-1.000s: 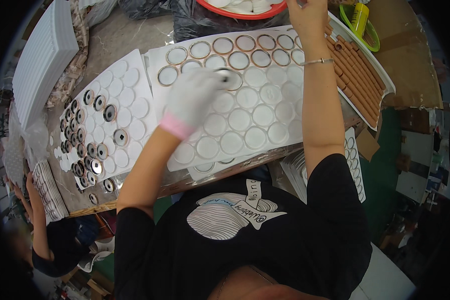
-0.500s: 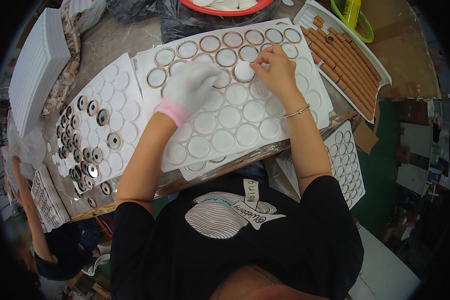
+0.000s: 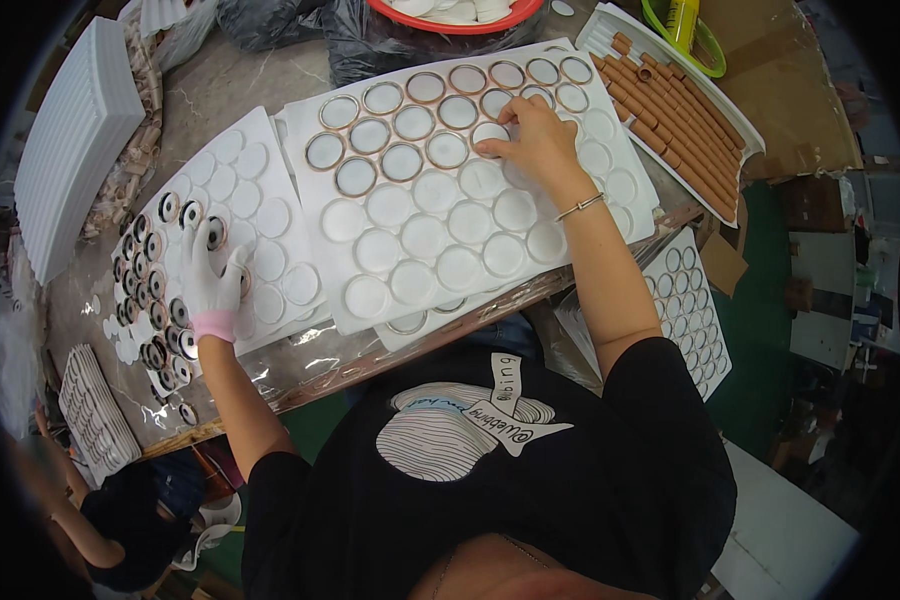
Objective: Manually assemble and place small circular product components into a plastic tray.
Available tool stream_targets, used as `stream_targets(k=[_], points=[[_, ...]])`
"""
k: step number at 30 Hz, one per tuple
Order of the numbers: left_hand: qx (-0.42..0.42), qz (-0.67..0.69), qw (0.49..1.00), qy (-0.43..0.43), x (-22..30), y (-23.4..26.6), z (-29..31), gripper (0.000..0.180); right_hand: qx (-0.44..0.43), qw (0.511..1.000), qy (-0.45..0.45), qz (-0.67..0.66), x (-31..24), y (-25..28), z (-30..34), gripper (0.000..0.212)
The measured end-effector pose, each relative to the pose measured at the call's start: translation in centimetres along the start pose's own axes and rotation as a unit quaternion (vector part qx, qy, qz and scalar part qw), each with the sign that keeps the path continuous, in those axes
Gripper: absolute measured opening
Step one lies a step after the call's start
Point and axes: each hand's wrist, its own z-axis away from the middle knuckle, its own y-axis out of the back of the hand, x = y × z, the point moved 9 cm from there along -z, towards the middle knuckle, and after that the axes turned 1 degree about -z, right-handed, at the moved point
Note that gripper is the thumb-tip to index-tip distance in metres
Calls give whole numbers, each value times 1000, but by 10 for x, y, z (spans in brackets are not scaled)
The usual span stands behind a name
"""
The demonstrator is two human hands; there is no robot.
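A white tray (image 3: 320,215) with rows of round recesses lies in front of me. Several metal rings (image 3: 402,160) with pale centres fill its far rows; the nearer recesses hold no rings. My right hand (image 3: 542,145), bare, has thumb and fingers closed on the edges of a white disc (image 3: 489,133) at a ring place in the tray. My left hand (image 3: 210,280), in a white glove with a pink cuff, is over the second white tray (image 3: 280,180) to the left. Its fingers are spread beside a dark-centred ring (image 3: 216,233).
Brown cylindrical pieces (image 3: 670,125) lie in rows in a tray at the far right. A red basin (image 3: 460,26) of white discs stands at the back. Stacked white trays (image 3: 75,140) rise at the left. Another person's arm (image 3: 85,535) shows at lower left.
My left hand has gone from the middle tray to the dark-centred rings on the left, its fingers spreading. My right hand has shifted slightly and its fingers now span the disc. The trays have shifted in view.
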Motion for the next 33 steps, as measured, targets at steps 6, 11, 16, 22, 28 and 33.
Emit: stream_targets(k=[6,11,16,22,28,33], points=[[54,123,991,-7,39,12,4,47,-82,992,-44,-80,14,-17,1,36],[5,156,970,-186,162,1,-6,46,22,1000,2,1,-4,8,18,39],[-67,171,937,-296,232,-22,-4,44,68,997,42,-7,-12,11,24,42],[-114,172,928,-310,264,-35,-5,47,90,994,69,6,-18,17,31,37],[-93,180,923,-327,267,-46,-4,42,74,995,72,-11,-15,11,28,33],[-80,193,920,-331,270,-49,-2,38,73,993,93,20,-22,7,28,29]])
